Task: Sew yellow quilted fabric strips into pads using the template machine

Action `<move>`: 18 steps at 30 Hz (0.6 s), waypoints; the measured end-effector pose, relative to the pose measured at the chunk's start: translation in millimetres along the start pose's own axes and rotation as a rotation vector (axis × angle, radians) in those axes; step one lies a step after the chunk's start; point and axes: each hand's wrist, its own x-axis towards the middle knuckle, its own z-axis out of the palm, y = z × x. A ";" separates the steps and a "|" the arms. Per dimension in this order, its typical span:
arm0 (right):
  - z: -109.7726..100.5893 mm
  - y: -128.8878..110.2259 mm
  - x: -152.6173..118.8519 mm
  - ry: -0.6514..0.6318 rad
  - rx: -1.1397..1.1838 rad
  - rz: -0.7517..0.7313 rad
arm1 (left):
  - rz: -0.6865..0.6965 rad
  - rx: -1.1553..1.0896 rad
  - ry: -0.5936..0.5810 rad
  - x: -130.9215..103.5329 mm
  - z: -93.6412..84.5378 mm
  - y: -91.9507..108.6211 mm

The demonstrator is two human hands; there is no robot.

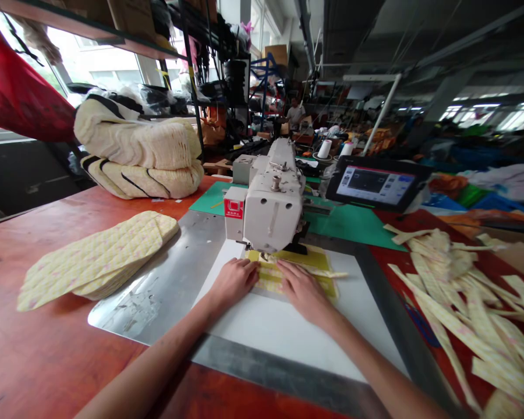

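Observation:
Beneath the head of a white sewing machine [273, 212] lies a yellow-green sewing template [321, 262] with pale patterned fabric in it. A narrow pale-yellow fabric strip [327, 272] crosses it, its loose end pointing right. My left hand [234, 282] is at the template's left edge, fingers bent and close together; what their tips pinch, if anything, is hidden. My right hand [303, 291] lies palm down on the template, its fingers stretched out, the tips touching the strip near the needle area.
Quilted yellow pieces [100, 253] lie stacked at left; bundled pads [140, 151] stand behind. Cut fabric strips [463, 297] heap at right, beside blue-handled scissors [419, 320]. A control screen [375, 183] and thread cones [325, 149] stand beyond. A person [296, 112] is far back.

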 end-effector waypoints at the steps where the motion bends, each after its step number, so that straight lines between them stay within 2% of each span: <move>1: -0.3 -1.8 -0.6 0.001 0.006 -0.005 | -0.005 -0.009 0.002 -2.0 -1.0 0.1; 8: -2.8 -9.0 -14.5 0.045 -0.012 -0.021 | -0.014 -0.084 0.021 -16.0 -4.9 11.6; 14: -7.2 -1.8 -24.1 0.041 -0.038 -0.015 | -0.010 -0.112 0.019 -11.6 -4.6 26.5; 18: -13.1 -0.4 -22.5 0.020 -0.029 -0.012 | -0.021 -0.124 0.014 -9.5 -4.9 29.2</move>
